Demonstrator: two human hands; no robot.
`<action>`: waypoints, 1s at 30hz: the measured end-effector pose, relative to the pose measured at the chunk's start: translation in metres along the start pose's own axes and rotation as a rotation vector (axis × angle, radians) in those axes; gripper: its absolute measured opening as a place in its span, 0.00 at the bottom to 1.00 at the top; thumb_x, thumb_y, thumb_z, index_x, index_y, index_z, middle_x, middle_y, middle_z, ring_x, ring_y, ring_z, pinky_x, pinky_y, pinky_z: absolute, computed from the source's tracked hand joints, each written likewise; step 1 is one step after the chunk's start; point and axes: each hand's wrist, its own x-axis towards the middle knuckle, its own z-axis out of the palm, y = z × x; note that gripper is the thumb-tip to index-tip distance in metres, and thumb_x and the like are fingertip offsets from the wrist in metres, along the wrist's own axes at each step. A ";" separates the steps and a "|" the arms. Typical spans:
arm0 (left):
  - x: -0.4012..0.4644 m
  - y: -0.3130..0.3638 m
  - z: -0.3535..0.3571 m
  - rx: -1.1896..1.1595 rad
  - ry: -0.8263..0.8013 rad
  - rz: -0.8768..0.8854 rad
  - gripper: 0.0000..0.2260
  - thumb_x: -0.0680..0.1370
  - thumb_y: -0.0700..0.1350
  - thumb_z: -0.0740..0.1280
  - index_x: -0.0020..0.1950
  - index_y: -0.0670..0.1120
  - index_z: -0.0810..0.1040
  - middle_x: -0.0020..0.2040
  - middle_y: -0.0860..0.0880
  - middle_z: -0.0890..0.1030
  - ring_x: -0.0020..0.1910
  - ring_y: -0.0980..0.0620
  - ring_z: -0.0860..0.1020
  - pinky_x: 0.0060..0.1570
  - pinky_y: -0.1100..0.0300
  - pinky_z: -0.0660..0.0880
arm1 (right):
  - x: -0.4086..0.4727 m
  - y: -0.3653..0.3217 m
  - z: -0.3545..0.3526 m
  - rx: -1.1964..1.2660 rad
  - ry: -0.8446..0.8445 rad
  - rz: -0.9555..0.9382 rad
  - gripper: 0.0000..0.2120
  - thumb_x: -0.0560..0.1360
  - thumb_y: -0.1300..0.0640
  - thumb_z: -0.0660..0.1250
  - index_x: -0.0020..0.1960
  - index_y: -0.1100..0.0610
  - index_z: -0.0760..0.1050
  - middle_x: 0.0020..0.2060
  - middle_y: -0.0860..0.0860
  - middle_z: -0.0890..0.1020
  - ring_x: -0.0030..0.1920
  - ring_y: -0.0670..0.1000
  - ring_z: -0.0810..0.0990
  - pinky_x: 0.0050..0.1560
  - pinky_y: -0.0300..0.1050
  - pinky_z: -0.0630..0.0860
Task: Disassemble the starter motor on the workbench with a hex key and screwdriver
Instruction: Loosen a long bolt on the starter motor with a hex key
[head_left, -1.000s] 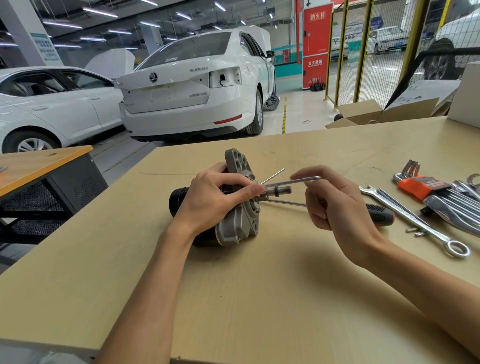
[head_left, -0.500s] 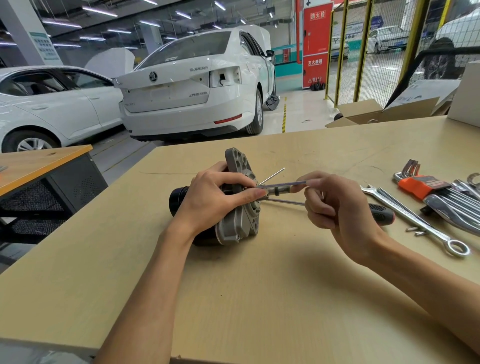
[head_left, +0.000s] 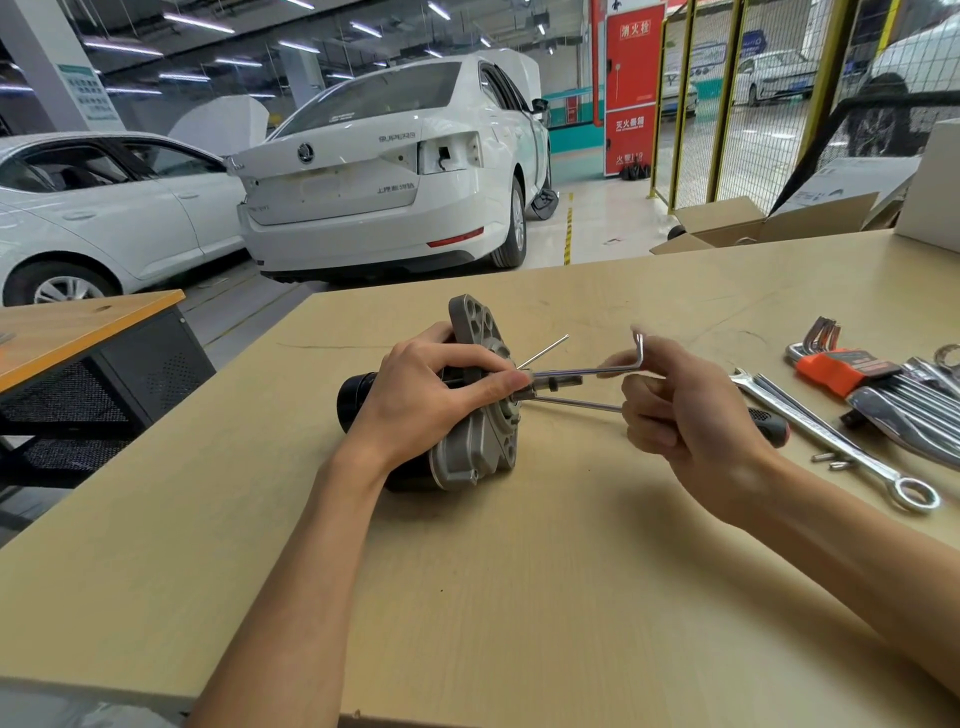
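Note:
The starter motor (head_left: 470, 452), grey flanged housing on a black body, lies on its side on the workbench (head_left: 519, 597). My left hand (head_left: 441, 395) grips it from above, thumb pressed near the shaft end. My right hand (head_left: 685, 410) pinches an L-shaped hex key (head_left: 587, 370) whose long arm reaches into the housing face; its short arm points up. A screwdriver (head_left: 571, 404) lies on the bench behind my right hand, its black handle (head_left: 769, 423) showing past the wrist. A thin rod (head_left: 543, 352) sticks out of the housing.
To the right lie a combination wrench (head_left: 831, 441), an orange-holdered hex key set (head_left: 841, 366), more chrome wrenches (head_left: 914, 410) and small loose screws (head_left: 831, 460). Cardboard boxes (head_left: 753, 226) sit at the far edge. White cars stand beyond the bench.
My right hand has turned the hex key: its short arm, first lying sideways in my fingers, now points up. My fingers have loosened and shifted right. My left hand and the motor stay put.

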 end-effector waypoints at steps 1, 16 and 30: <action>0.000 0.000 0.000 0.004 -0.003 0.001 0.11 0.66 0.65 0.71 0.43 0.62 0.85 0.49 0.51 0.80 0.52 0.52 0.79 0.54 0.44 0.77 | 0.000 0.000 0.000 0.005 -0.037 0.005 0.21 0.82 0.48 0.58 0.41 0.60 0.78 0.23 0.47 0.58 0.22 0.47 0.55 0.22 0.38 0.55; 0.000 0.000 0.000 -0.014 0.003 -0.002 0.10 0.68 0.64 0.71 0.43 0.62 0.85 0.49 0.51 0.80 0.51 0.53 0.79 0.53 0.44 0.77 | -0.006 0.004 0.005 -0.085 -0.120 -0.198 0.20 0.79 0.67 0.57 0.41 0.55 0.85 0.24 0.48 0.58 0.26 0.48 0.54 0.26 0.40 0.52; 0.000 -0.002 0.000 0.016 -0.004 0.016 0.12 0.65 0.67 0.71 0.42 0.62 0.84 0.48 0.52 0.80 0.51 0.53 0.79 0.51 0.43 0.77 | -0.007 0.000 0.004 -0.079 -0.211 -0.203 0.16 0.73 0.49 0.61 0.36 0.57 0.81 0.22 0.49 0.59 0.22 0.48 0.57 0.24 0.38 0.57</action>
